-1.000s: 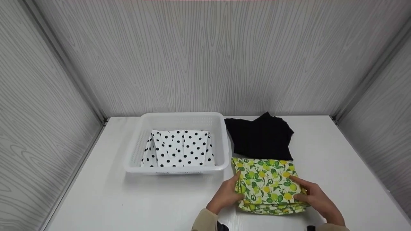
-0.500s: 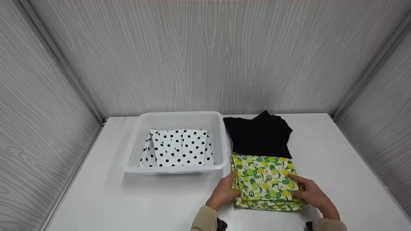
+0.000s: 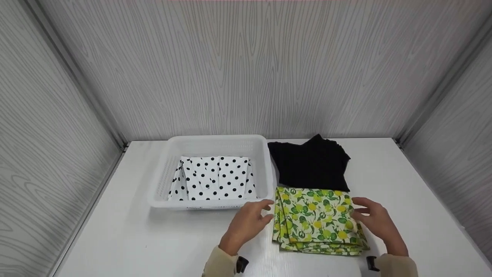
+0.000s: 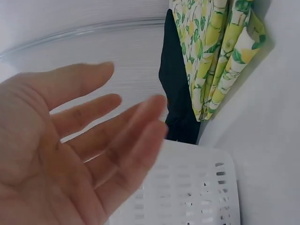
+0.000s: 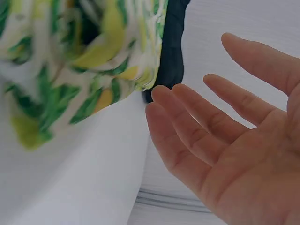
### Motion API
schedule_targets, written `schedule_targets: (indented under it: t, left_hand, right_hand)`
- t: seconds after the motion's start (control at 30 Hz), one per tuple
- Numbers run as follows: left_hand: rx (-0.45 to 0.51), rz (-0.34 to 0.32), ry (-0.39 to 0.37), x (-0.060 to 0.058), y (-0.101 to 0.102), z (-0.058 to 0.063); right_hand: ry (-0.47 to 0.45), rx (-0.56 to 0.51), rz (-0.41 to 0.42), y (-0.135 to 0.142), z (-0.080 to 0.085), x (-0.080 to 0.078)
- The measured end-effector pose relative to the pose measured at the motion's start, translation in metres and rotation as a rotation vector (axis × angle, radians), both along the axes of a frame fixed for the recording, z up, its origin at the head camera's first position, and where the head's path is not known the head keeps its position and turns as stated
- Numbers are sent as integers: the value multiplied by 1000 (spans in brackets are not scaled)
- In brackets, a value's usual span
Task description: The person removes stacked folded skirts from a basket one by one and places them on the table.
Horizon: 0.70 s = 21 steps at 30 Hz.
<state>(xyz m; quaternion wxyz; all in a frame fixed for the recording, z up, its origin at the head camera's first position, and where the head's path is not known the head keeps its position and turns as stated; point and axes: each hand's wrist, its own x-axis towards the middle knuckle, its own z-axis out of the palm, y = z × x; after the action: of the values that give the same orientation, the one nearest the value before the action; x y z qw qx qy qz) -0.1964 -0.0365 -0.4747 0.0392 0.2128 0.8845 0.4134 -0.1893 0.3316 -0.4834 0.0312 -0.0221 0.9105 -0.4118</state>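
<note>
A folded lemon-print cloth (image 3: 315, 215) lies in layers on the white table, its near edge showing several folds. Left of it, my left hand (image 3: 248, 223) is held with fingers relaxed and apart from the cloth; in the left wrist view the palm (image 4: 61, 154) holds nothing. On the other side my right hand (image 3: 376, 219) has its fingertips close to the cloth's right edge. The right wrist view shows that hand's fingers (image 5: 201, 126) loosely extended beside the lemon-print folds (image 5: 93, 70), with nothing in them.
A white plastic basket (image 3: 271, 173) at the left holds a folded white cloth with black dots (image 3: 215, 179). Behind the lemon-print cloth lies a folded black garment (image 3: 313, 163), meeting its far edge. Grey wood-grain panels (image 3: 246, 69) enclose the table (image 3: 173, 246).
Both hands have let go of the lemon-print cloth. My left hand has moved away to the left, and the right has drawn slightly off. The cloth's left layers now spread out a little.
</note>
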Motion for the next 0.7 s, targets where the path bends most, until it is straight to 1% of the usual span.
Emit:
schedule_targets:
  t: [0.1,0.17,0.23,0.3,0.37,0.5,0.7]
  left_hand:
    - [54,124,144,0,-9,4]
    - [66,207,233,-1,-15,6]
    - [54,273,302,-2,-23,7]
    - [35,316,345,-4,-31,8]
    - [19,342,359,-6,-39,9]
    - [6,367,347,-10,-54,10]
    - [-39,375,358,-13,-71,8]
  right_hand:
    - [45,5,18,-6,6,-5]
    - [69,10,28,-11,10,-8]
    - [93,5,37,-16,13,-10]
    - [115,1,47,-21,16,-13]
    - [136,-6,59,-26,20,-16]
    - [167,-19,98,-37,27,-23]
    - [175,-63,152,-54,35,-34]
